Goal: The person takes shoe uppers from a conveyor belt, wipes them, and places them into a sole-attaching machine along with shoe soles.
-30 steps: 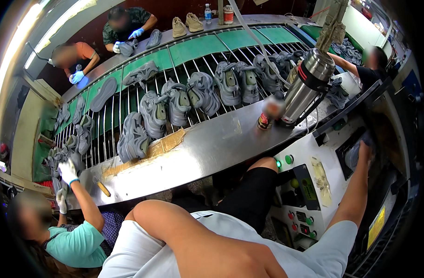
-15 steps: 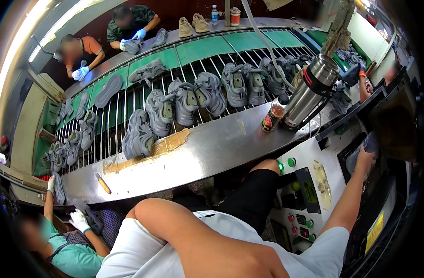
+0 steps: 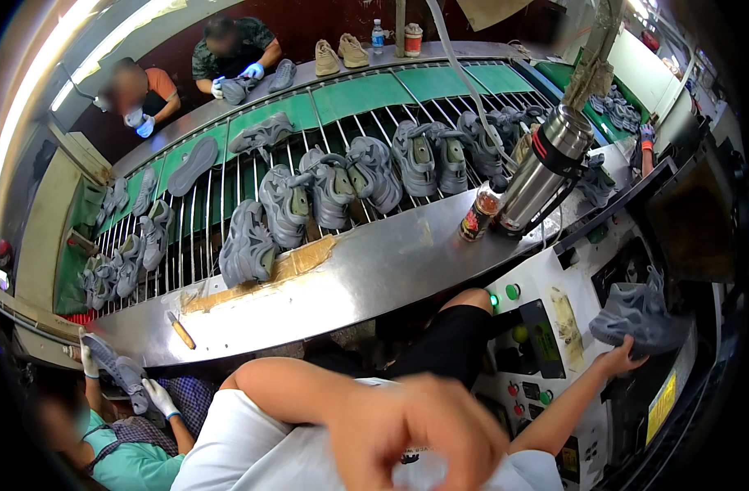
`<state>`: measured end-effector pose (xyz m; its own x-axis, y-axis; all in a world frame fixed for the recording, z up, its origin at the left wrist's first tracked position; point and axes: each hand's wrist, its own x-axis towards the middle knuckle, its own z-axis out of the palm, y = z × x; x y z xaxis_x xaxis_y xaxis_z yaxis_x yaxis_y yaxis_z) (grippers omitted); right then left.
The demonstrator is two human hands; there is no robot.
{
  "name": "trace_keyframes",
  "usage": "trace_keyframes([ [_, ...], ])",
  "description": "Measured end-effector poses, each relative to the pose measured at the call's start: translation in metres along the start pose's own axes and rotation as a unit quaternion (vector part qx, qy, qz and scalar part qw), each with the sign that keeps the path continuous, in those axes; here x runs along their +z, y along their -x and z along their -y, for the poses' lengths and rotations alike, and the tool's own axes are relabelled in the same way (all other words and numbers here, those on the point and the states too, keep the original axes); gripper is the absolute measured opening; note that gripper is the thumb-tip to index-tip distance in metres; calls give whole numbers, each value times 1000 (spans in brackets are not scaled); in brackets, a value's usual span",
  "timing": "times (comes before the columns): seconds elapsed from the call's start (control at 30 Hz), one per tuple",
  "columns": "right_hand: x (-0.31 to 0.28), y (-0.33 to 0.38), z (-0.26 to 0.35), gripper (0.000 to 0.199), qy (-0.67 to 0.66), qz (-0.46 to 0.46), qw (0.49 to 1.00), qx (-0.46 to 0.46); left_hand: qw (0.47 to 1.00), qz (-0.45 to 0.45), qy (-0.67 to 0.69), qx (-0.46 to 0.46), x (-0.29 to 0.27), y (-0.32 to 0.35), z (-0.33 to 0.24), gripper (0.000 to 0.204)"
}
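On the right, beside the white control panel, my right hand (image 3: 622, 358) grips a grey sneaker (image 3: 640, 315) by its sole side, its laces hanging at the top. My left hand (image 3: 428, 421) is close in front of my white shirt, blurred. Its thumb and fingers curve apart and shirt shows through the gap, with nothing seen in it. A row of grey sneakers (image 3: 284, 204) stands on the metal bars of the rack beyond my knees.
A steel flask (image 3: 546, 168) and a drink bottle (image 3: 482, 209) stand on the metal ledge (image 3: 374, 262). A yellow-handled knife (image 3: 182, 331) lies at its left. The control panel (image 3: 522, 360) is by my right knee. Co-workers handle shoes at the far left and lower left.
My right hand has come back nearer with the sneaker, which now shows fully. My left hand has come into view before my shirt. The co-worker at lower left has brought two shoes together.
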<state>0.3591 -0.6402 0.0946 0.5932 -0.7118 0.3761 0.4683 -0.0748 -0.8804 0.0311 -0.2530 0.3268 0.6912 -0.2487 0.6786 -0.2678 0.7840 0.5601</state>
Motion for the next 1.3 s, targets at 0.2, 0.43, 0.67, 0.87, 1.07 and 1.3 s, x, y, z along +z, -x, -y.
trace_keyframes([
  [0.2, -36, 47, 11, 57, -308, 203, 892, 260, 954, -287, 46, 67, -28, 46, 22, 21],
  [0.43, 42, 182, 77, 61, -388, 479, 659, 431, 918, -392, 56, -22, -32, 107, 11, 8],
  [0.67, 82, 379, 173, 59, -314, 626, 479, 530, 829, -448, -297, 155, -8, 203, -5, 10],
  [0.87, 71, 560, 228, 59, -124, 809, 199, 540, 512, -695, -467, 191, 68, 324, -40, 13],
  [1.07, 98, 677, 261, 63, -135, 983, 110, -61, 214, -773, -593, 75, 53, 467, -54, 17],
  [1.3, 207, 792, 296, 64, 172, 857, 378, -305, 122, -703, -700, -25, -21, 448, -68, 14],
])
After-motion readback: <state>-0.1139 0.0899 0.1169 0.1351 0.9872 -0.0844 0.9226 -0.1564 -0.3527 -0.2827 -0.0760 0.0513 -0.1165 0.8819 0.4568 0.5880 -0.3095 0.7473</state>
